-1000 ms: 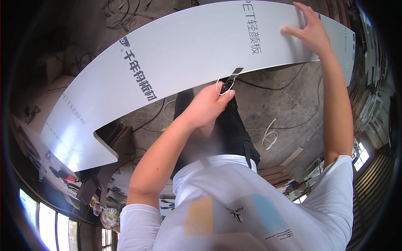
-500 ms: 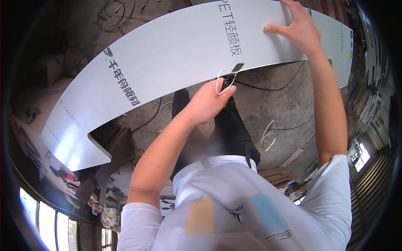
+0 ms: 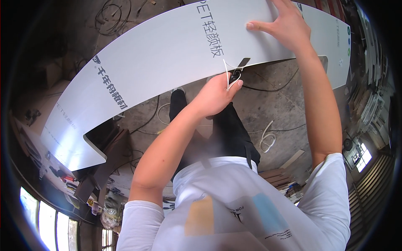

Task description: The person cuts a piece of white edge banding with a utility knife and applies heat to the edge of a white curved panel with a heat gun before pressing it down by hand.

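A long white board with dark printing lies across the upper view, its near edge cut in at both ends. My left hand is closed around a small black-handled hand tool. The tool's flat dark blade sits at the board's near edge; its exact kind is unclear. A thin white strip loops around the tool and my left fingers. Further right, my right hand rests on the board's face, open, with its thumb stretched to the left.
Coiled black cable lies on the floor beyond the board. White curled strips and cords lie on the floor near my legs. Assorted tools lie at the lower left. Stacked boards and strips line the right side.
The board has shifted left, and my right hand has moved left with it. My left hand and the tool have moved slightly right and away from me along the near edge.
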### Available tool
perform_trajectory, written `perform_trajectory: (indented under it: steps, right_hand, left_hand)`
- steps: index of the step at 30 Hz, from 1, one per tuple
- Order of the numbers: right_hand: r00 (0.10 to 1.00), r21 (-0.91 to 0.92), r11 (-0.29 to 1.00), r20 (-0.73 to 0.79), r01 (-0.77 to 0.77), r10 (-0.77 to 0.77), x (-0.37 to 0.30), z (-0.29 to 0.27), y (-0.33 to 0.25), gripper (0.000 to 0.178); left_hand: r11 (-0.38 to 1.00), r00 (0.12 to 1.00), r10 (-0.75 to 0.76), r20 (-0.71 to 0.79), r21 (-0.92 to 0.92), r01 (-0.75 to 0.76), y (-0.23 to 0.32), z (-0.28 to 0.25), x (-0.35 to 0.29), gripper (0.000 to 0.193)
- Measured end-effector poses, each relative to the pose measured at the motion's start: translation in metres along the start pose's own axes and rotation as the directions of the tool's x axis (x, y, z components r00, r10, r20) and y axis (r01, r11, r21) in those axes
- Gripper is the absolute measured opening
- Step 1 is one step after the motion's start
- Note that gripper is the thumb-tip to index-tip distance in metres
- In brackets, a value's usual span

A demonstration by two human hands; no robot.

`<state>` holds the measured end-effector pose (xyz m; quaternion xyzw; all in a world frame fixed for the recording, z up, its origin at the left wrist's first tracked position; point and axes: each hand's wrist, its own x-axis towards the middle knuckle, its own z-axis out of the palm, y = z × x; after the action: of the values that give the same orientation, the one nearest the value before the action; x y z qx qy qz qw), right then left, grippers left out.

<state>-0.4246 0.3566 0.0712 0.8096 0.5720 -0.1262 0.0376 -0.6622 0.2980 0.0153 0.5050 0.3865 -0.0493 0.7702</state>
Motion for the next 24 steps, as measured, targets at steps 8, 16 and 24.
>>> perform_trajectory:
  steps: [8,16,24]
  right_hand:
    - [0.945,0.564,0.824,-0.296,0.052,0.143,-0.032,0.021,0.118,0.058]
    - [0.418,0.281,0.524,-0.36,-0.804,0.834,-0.187,0.071,0.405,0.082]
    - [0.551,0.883,-0.427,0.459,-0.194,0.697,-0.17,0.096,0.423,0.058]
  left_hand:
    - [0.979,0.984,-0.176,0.015,-0.102,0.177,0.006,0.004,0.0,0.035]
    - [0.978,0.985,-0.17,-0.004,-0.122,0.168,0.003,0.006,-0.001,0.034]
    - [0.979,0.985,-0.171,-0.027,-0.116,0.167,0.002,0.009,-0.001,0.033]
